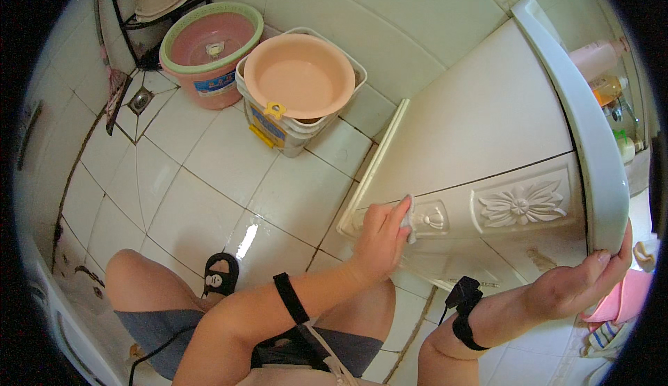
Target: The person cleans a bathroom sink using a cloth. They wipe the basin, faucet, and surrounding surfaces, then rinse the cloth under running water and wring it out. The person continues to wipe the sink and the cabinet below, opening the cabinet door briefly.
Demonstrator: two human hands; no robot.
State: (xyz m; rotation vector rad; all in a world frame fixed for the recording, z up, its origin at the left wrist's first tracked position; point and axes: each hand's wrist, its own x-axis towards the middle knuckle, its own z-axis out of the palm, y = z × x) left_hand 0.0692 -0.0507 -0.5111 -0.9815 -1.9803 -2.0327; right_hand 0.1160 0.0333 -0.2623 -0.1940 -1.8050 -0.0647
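My left hand (pixel 383 240) presses a light grey cloth (pixel 410 220) against the lower, narrow part of a white vanity cabinet door (pixel 503 229). The cloth covers part of a small moulded relief beside it. Higher on the same door is a carved flower relief (pixel 522 203), with a brownish smear (pixel 540 258) near it. My right hand (pixel 569 287) grips the near corner of the pale washbasin rim (pixel 600 125), thumb on one side and fingers around the edge. Some of those fingers are hidden behind the rim.
A peach basin (pixel 300 75) sits on a white bucket (pixel 289 143) beside a pink tub (pixel 209 86). A broom (pixel 116 94) leans near a floor drain (pixel 140 101). Bottles (pixel 597 60) stand behind the washbasin. Pink cloth (pixel 621 297) lies at right. White tiles (pixel 209 193) shine wetly.
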